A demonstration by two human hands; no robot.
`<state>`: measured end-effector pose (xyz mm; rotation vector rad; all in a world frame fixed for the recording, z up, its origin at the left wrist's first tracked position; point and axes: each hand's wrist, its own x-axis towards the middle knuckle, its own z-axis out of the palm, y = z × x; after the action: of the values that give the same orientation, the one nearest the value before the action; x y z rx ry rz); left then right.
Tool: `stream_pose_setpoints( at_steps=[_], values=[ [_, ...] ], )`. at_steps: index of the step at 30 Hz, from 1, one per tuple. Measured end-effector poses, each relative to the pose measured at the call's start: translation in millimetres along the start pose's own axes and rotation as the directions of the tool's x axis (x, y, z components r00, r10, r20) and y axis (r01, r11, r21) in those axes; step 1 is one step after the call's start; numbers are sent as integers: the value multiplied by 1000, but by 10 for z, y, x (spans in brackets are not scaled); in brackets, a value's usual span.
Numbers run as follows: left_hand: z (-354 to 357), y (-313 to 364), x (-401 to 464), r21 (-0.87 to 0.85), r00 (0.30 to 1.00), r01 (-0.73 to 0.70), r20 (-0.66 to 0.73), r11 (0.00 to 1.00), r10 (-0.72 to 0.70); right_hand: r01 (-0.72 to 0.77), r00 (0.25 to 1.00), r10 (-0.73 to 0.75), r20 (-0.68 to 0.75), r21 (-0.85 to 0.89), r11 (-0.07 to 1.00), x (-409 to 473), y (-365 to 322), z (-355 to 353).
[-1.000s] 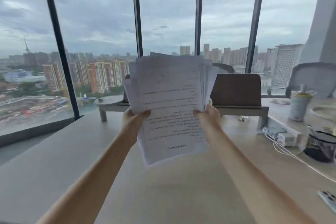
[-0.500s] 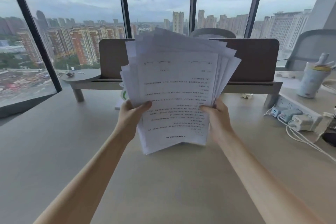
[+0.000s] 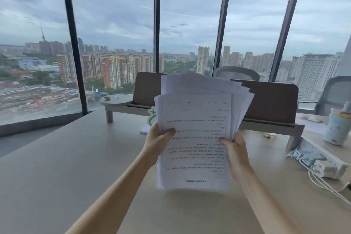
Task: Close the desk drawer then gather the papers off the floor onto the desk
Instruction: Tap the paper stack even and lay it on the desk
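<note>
- High office, glass wall on a grey city skyline; broad pale desk [image 3: 66,157] below.
- Papers [image 3: 195,138]: loose fanned stack, upright, above the desk near its middle, lower edge blurred, contact with the top impossible to tell.
- Left hand [image 3: 157,139] clamped on the left edge, thumb across the front sheet; right hand [image 3: 234,151] clamped on the right edge.
- Likely the last step: gathering done, drawer out of view.
- Next: square the sheets, lay flat, let go.

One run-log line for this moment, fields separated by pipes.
stage: papers gathered, not set down | left hand: gripping fanned stack of white printed papers | right hand: gripping same stack | stack: upright above pale wooden desk
</note>
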<state>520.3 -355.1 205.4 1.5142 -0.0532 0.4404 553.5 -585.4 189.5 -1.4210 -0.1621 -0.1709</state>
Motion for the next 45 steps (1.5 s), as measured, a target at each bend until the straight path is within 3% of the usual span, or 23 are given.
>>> stream_pose_setpoints(
  at_steps=[5, 21, 30, 37, 45],
  values=[
    [-25, 97, -186, -48, 1000, -27, 12, 998, 28, 37, 999, -38, 33, 45, 998, -199, -83, -50],
    [48, -96, -393, -91, 998, -50, 42, 995, 55, 188, 979, -176, 98, -122, 975, -270, -359, -177],
    [42, -377, -391, -7, 997, -56, 57, 998, 57, 112, 992, -103, 76, -136, 984, -265, 47, -167],
    [107, -456, -432, 18, 995, -7, -95, 1000, 9, 133, 991, -130, 31, -137, 982, -283, 151, -34],
    [71, -376, -335, 5, 989, -63, -131, 998, 64, 179, 984, -177, 30, -140, 974, -225, 47, -26]
  ],
)
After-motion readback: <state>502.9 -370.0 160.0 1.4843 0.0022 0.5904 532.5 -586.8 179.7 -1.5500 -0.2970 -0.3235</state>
